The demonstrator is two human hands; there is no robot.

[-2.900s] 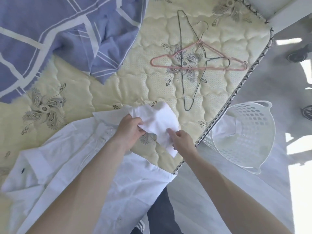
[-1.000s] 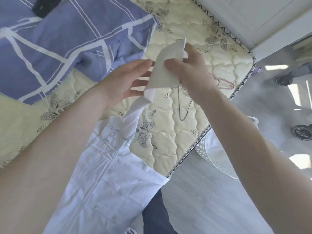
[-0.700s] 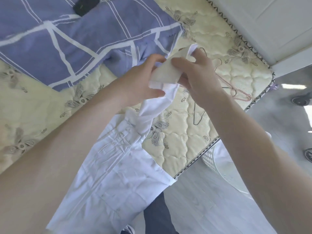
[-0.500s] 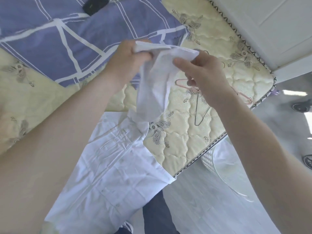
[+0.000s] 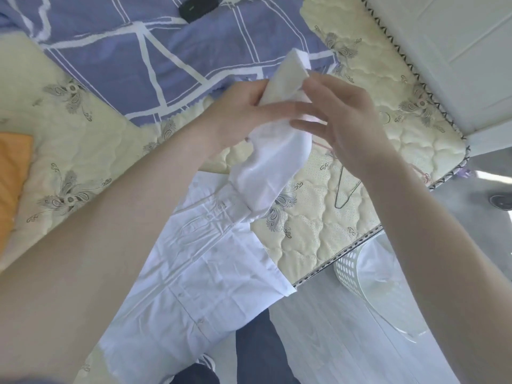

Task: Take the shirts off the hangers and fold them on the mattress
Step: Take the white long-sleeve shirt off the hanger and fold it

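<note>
A white button-up shirt (image 5: 210, 273) lies on the cream quilted mattress (image 5: 313, 239), its hem hanging over the near edge. One sleeve (image 5: 271, 162) is lifted off the bed. My left hand (image 5: 243, 112) grips that sleeve near its cuff (image 5: 288, 76), which sticks up above my fingers. My right hand (image 5: 343, 117) is beside it with fingers spread, touching the sleeve from the right. A dark wire hanger (image 5: 346, 192) and a pink hanger (image 5: 418, 173) lie on the mattress, mostly hidden behind my right arm.
A purple blanket with white lines (image 5: 155, 59) covers the far part of the mattress, a dark object (image 5: 198, 6) on it. An orange cloth (image 5: 11, 176) sits at the left edge. A white perforated basket (image 5: 368, 289) stands on the floor beside the bed.
The sleeve has been raised off the mattress and gathered. My left hand shifted lower along it, the cuff now pokes up, and my right fingers have spread apart.
</note>
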